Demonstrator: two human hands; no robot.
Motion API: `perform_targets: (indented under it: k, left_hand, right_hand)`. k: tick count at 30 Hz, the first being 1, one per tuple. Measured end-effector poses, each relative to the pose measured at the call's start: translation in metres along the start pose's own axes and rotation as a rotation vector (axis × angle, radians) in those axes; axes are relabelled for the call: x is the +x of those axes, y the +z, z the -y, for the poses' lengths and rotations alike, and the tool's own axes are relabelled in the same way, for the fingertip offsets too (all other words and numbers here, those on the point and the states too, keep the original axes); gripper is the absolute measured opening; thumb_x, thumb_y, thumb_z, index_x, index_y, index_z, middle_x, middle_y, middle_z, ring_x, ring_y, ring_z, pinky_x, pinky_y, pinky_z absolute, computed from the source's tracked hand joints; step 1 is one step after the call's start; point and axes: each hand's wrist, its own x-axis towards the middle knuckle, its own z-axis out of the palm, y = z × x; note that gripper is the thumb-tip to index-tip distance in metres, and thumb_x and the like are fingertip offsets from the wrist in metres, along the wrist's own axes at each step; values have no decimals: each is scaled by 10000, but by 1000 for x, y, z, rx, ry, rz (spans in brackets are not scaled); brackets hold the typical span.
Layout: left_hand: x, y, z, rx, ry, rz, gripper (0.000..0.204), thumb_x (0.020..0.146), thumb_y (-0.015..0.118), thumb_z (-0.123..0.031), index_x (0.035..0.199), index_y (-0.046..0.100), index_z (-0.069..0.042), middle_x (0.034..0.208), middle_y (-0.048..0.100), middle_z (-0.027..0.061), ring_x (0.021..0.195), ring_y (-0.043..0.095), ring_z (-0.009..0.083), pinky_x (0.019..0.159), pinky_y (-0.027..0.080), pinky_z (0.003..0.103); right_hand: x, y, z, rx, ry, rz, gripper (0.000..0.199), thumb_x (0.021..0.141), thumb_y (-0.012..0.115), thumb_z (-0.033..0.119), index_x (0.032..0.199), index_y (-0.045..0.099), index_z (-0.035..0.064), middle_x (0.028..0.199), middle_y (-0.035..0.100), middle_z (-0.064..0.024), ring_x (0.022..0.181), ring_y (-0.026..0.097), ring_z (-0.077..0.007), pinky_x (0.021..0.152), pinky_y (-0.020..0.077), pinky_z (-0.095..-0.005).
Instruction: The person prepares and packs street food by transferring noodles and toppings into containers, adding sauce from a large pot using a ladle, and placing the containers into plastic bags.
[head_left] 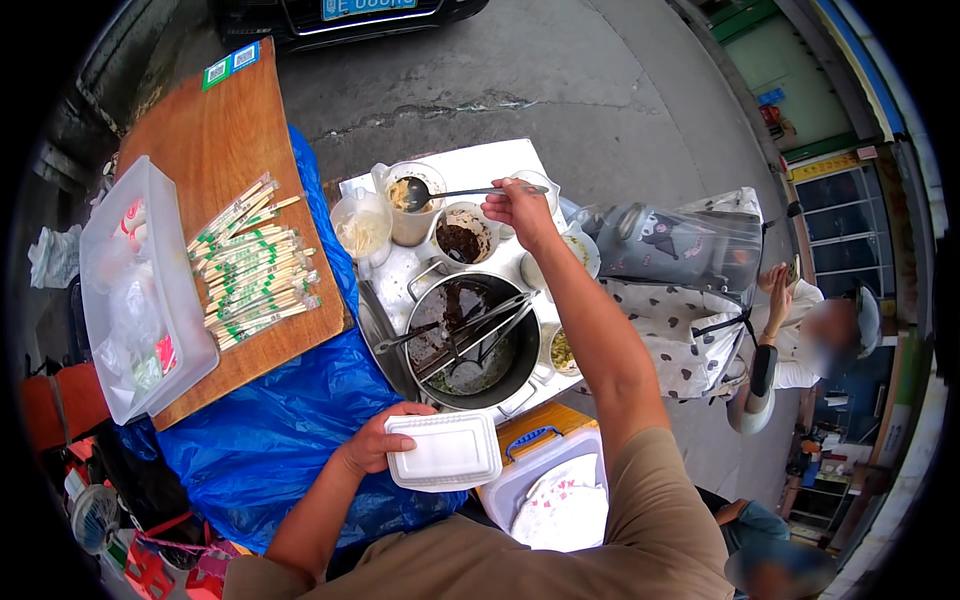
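Observation:
My left hand (378,440) grips a white foam takeaway box (445,450), its fingers and thumb at the box's left end. In my right hand (520,208) is the handle of a metal ladle (450,192). The ladle's dark bowl rests over a plastic tub (408,222) with pale beige contents. Just below my right hand stands a tub with a dark brown sauce (459,240). Nearer to me is a large metal pot (475,398) holding dark food and liquid, with metal tongs (455,337) lying across its rim.
Wrapped chopsticks (255,275) lie on a wooden board (190,125), beside a clear plastic bin (165,350) of bags. A container of chopped greens (563,352) stands right of the pot. Below is a box with white bags (565,505). A person (800,340) stands at the right; a car (300,20) is at the top.

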Motion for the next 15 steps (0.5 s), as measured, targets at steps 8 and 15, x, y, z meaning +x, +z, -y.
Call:
perform_targets:
  k: [8,15]
  left_hand:
    - [-12,33,-11,-112,116,-33,649,843,741,-171,1421,476,-41,1374,572,177,1282,570,322,1108,447,459]
    - [-34,45,-20,-133,198,-57,667,838,736,-197,1428,469,-39,1377,571,190,1278,575,325,1096,459,459]
  right_hand:
    - [-21,3,7,4,-45,-29,337,1068,505,255,1225,599,-28,988,678,-149,876,718,-239,782,617,-331]
    - [5,67,-35,-946,-538,245,263,988,648,238,1145,738,46,1031,754,-161,896,726,-276,827,562,-371]
